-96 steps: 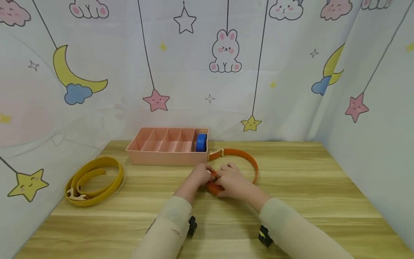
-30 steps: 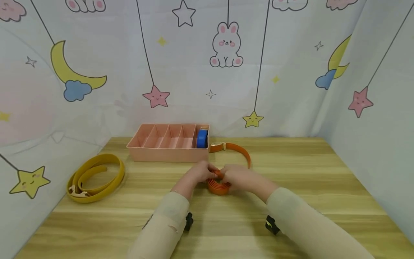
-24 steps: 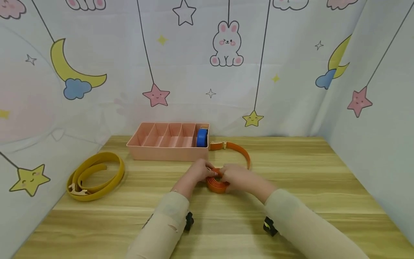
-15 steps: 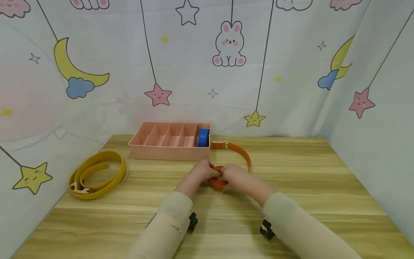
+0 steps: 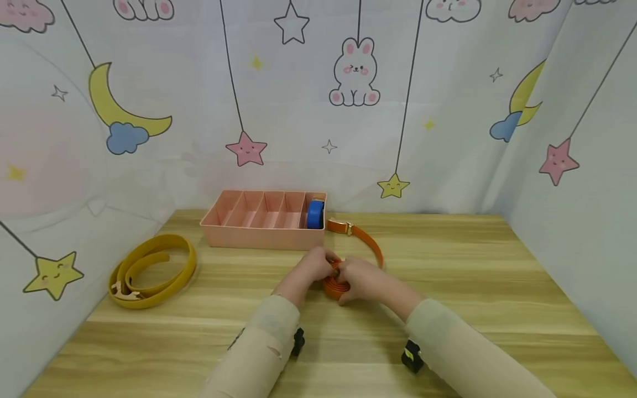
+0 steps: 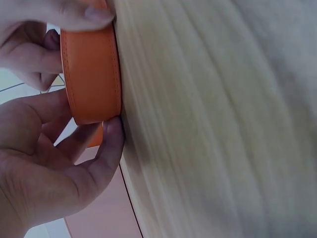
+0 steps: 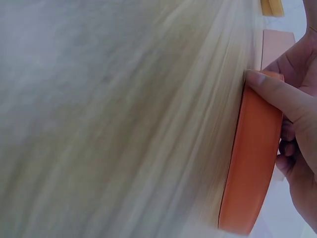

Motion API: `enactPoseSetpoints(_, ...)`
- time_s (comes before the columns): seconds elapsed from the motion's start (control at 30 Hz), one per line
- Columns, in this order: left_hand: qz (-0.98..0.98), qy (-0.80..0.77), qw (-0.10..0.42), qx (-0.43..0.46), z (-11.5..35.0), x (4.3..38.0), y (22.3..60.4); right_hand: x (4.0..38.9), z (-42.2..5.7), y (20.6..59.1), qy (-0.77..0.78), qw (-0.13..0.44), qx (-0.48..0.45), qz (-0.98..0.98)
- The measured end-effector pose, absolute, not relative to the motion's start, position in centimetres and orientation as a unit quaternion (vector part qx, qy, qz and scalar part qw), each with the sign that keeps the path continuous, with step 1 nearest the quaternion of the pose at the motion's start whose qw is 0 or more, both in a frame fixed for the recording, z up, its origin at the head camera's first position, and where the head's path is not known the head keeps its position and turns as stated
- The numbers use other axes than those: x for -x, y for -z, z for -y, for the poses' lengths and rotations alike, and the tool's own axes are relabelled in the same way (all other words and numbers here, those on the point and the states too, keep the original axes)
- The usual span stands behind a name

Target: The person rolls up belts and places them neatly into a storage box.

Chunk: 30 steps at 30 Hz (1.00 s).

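Note:
An orange belt (image 5: pixel 366 239) lies on the table, part of it wound into a standing coil (image 5: pixel 334 288). Its loose length curves round behind my right hand to gold metal fittings (image 5: pixel 349 228) close to the box. On the coil's left side, my left hand (image 5: pixel 317 265) pinches the layers between thumb and fingers. My right hand (image 5: pixel 364 281) grips the coil from the right, with fingertips inside its centre. In the left wrist view the belt's stitched outer face (image 6: pixel 92 74) shows between both hands. The right wrist view has my thumb pressing on the belt's outer layer (image 7: pixel 251 158).
Behind the hands stands a pink divided box (image 5: pixel 264 239), with a rolled blue belt (image 5: pixel 315 214) in its rightmost compartment. A loosely looped yellow belt (image 5: pixel 151 298) lies on the left of the wooden table (image 5: pixel 473 276). A patterned curtain (image 5: pixel 298 110) hangs behind.
The orange belt's loose curve has become smaller and drawn in towards the coil. Its metal-fitted end has turned slightly. Both hands stay at the coil, the right fingers shifting their grip.

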<state>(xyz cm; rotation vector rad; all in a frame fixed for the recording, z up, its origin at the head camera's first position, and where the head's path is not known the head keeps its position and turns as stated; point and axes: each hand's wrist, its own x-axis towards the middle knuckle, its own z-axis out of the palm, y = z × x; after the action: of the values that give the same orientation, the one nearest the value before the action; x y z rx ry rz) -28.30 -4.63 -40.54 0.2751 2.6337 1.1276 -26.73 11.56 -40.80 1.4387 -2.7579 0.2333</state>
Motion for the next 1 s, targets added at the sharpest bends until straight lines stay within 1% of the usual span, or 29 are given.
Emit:
enactPoseSetpoints(0.13, -0.901, -0.386, 0.155, -0.126, 5.1, 28.3, 40.6, 26.6, -12.3, 40.8, -0.065, 0.014, -0.494, 0.867)
enactPoseSetpoints(0.27, -0.899, -0.374, 0.176, -0.142, 5.5, 28.3, 40.4, 27.0, -12.9, 40.4, -0.057, 0.005, -0.507, 0.860)
enactPoseSetpoints(0.5, -0.898, -0.373, 0.186, -0.143, 5.8, 28.0, 40.0, 27.2, -12.7, 39.8, -0.023, 0.010, -0.543, 0.839)
enactPoseSetpoints(0.7, -0.912, -0.362, 0.156, -0.109, 5.5, 28.1, 39.7, 26.9, -12.8, 39.6, -0.012, 0.024, -0.528, 0.849)
enactPoseSetpoints(0.87, -0.922, -0.362, 0.126, -0.054, 5.2, 27.9, 40.4, 26.6, -12.6, 39.9, -0.035, 0.004, -0.492, 0.870)
enactPoseSetpoints(1.0, -0.926, -0.363, 0.101, -0.030, 5.0, 27.4, 40.6, 26.2, -12.0, 40.2, -0.071, -0.005, -0.454, 0.888)
